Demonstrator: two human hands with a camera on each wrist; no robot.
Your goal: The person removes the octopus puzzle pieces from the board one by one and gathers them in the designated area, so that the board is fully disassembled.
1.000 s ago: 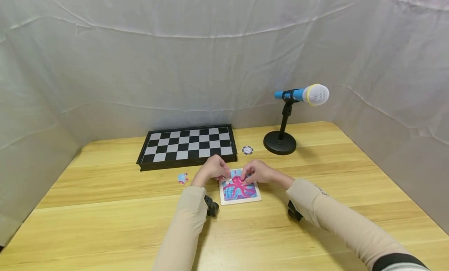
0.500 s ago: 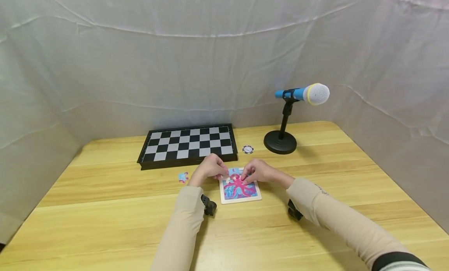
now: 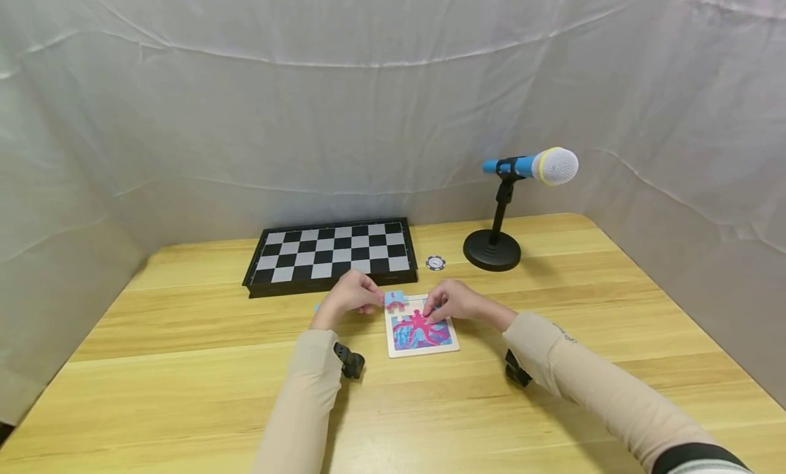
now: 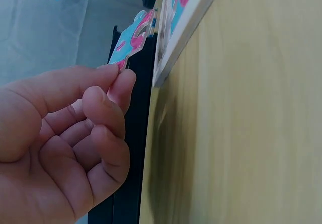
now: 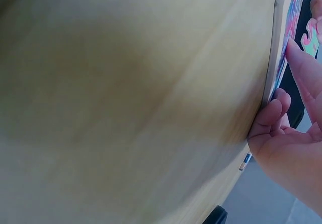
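Between its thumb and forefinger, my left hand [image 3: 351,295] pinches a light-blue and pink jigsaw piece [image 4: 128,43] by one edge. In the head view the piece overlaps the upper left corner of a small puzzle board [image 3: 424,353]. That board has a pale frame and a pink octopus picture [image 3: 417,332]; bare pale backing shows in its upper part. My right hand [image 3: 454,301] holds the board at its upper right, thumb on the picture and curled fingers at the frame's edge, as the right wrist view shows. Another blue piece [image 3: 316,307] is mostly hidden behind my left hand.
A folding black-and-white chessboard [image 3: 331,252] lies behind the left hand. To its right are a poker chip [image 3: 435,262] and a blue microphone [image 3: 527,166] on a black stand [image 3: 492,250]. Pale cloth walls [image 3: 245,119] enclose the wooden table [image 3: 202,392].
My left hand has drawn left with the pinched piece, baring pale backing in the board's upper part. It now covers most of the loose piece. The right hand has stayed in place.
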